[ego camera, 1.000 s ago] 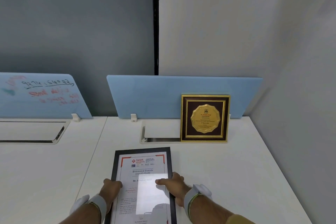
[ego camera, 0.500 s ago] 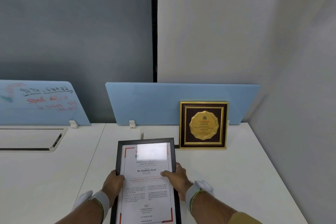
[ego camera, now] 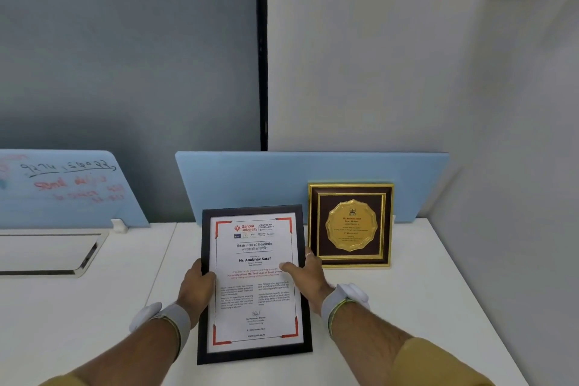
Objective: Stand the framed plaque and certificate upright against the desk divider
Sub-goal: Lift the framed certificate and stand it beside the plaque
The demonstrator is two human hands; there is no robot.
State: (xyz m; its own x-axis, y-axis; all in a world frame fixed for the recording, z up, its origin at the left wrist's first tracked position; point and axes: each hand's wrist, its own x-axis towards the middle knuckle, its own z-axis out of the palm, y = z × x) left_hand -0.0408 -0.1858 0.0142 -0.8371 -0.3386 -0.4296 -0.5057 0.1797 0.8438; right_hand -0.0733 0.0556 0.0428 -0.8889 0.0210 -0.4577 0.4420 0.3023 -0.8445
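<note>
Item one: I logged a left hand point(ego camera: 196, 287) gripping the left edge of a black-framed certificate point(ego camera: 254, 283). Item two: that certificate, tilted up over the white desk point(ego camera: 423, 291). Item three: a right hand point(ego camera: 305, 276) clasping its right edge, thumb on the glass. Item four: a gold-framed plaque point(ego camera: 351, 226), upright against the blue desk divider point(ego camera: 250, 178).
</note>
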